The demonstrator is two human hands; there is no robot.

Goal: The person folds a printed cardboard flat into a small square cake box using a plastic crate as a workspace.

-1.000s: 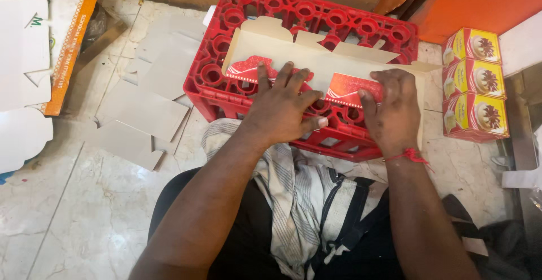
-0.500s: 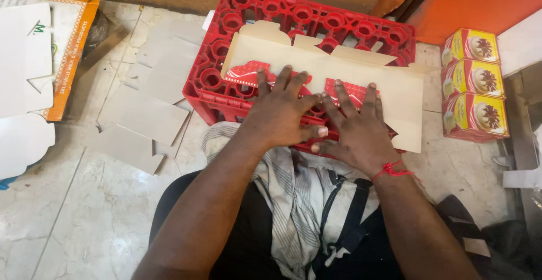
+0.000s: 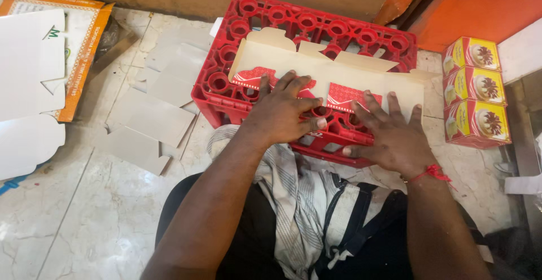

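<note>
Head view
Left hand (image 3: pixel 282 113): flat, fingers spread, pressing the carton blank (image 3: pixel 333 74); grips nothing.
Right hand (image 3: pixel 392 136): flat, palm down, fingers splayed on the blank's near edge; grips nothing.
Carton blank: unfolded cardboard, red printed flaps, lying across the red crate (image 3: pixel 226 96).
Stacked boxes (image 3: pixel 477 93): 3, right of the crate.
Loose cardboard sheets (image 3: pixel 149 116): on the floor, left of the crate.
</note>
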